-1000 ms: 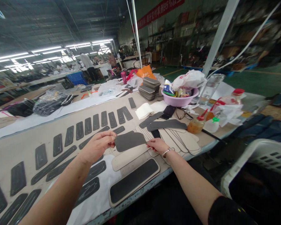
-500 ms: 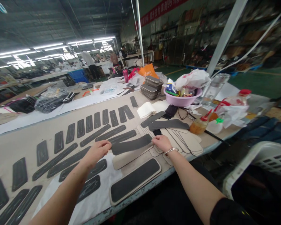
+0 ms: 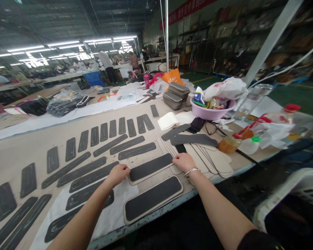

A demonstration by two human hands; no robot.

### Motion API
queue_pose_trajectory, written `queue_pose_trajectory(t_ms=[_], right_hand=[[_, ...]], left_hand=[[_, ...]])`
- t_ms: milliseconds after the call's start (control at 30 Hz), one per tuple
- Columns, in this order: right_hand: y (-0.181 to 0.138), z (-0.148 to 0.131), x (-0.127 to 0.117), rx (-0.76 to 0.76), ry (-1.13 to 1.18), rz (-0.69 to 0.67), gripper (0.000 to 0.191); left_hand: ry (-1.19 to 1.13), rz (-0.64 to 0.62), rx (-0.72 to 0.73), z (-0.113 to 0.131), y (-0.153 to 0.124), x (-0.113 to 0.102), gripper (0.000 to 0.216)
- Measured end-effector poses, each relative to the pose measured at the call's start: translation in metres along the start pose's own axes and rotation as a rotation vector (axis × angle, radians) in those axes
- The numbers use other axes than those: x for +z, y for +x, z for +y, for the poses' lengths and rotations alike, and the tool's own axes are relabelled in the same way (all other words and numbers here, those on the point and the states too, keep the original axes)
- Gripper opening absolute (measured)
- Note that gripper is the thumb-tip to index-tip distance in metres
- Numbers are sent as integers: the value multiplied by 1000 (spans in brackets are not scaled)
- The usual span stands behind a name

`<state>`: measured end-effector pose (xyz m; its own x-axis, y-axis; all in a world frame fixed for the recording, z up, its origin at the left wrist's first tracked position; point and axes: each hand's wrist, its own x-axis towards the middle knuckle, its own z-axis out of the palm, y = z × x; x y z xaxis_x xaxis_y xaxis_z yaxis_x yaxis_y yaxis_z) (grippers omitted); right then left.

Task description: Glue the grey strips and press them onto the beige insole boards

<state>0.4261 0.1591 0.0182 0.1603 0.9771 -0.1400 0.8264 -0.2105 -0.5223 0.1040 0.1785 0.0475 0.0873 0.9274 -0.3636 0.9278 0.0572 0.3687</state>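
Note:
A long dark grey strip [image 3: 150, 166] lies flat on a beige backing piece [image 3: 135, 181] near the table's front edge. My left hand [image 3: 119, 173] pinches the strip's left end, fingers curled. My right hand [image 3: 184, 161] presses on its right end, with a bracelet at the wrist. Just in front lies another beige piece with a dark strip [image 3: 153, 198] on it. To the right, a fan of beige pieces [image 3: 216, 160] is spread out, with loose dark strips [image 3: 194, 139] on top.
Several dark strips [image 3: 104, 152] lie in rows across the table to the left. A pink bowl [image 3: 211, 113] of odds and ends, glue bottles [image 3: 228, 144], a stack of pieces [image 3: 176, 95] and plastic bags crowd the right. A white basket [image 3: 294, 194] stands right. People work in the background.
The dark strip was held up between both hands; it now lies flat on the beige backing. Both hands have come down onto its ends.

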Motion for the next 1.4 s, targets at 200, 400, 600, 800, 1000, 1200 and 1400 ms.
queue_pose_trajectory(t_ms=[200, 400, 600, 800, 1000, 1200, 1400], right_hand=[[0, -2, 0, 13, -49, -20, 18], [-3, -6, -5, -10, -97, -54, 20], [-2, -7, -3, -14, -149, -92, 21], [-2, -9, -3, -3, -167, -90, 20], [-1, -9, -2, 0, -162, -86, 19], [-2, -9, 0, 6, -146, -45, 18], [-3, -10, 2, 20, -133, -22, 14]], left_hand=[[-21, -12, -10, -8, 7, 9, 19], [-98, -52, -66, -7, 4, 11, 21], [-69, -58, -27, -9, -2, 7, 22], [44, -36, -5, -3, -4, 6, 21], [129, -47, -13, 4, -1, 4, 19], [154, -47, 15, 4, 0, 3, 18], [141, -22, 21, -2, 4, 7, 17]])
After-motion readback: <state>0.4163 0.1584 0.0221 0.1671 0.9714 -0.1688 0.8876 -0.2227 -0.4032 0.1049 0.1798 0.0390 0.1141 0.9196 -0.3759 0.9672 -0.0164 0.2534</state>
